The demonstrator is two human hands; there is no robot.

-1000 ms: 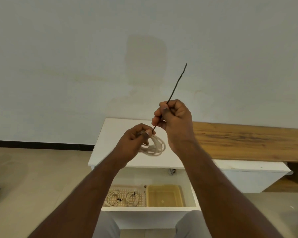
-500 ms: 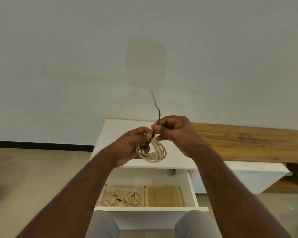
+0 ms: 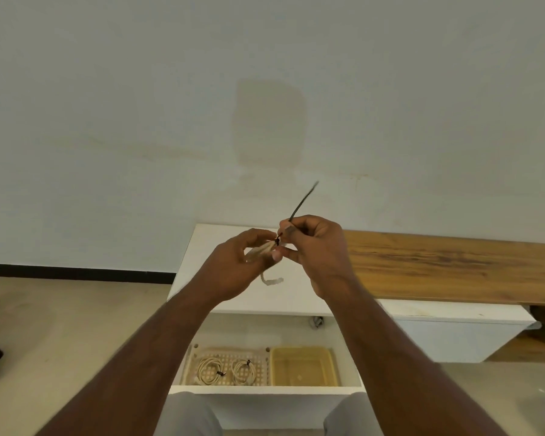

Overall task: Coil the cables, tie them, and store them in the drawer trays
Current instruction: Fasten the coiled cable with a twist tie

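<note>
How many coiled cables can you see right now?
3: two tied coils side by side in the perforated tray, one cable held in the left hand.

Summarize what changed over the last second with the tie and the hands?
The right hand pulled the black tie down from its raised position, then out up-right again, cinching it on the coiled cable. The left hand kept gripping the coil, now bunched and blurred. Unchanged: two tied coils in the perforated tray; the yellow tray holds none.
</note>
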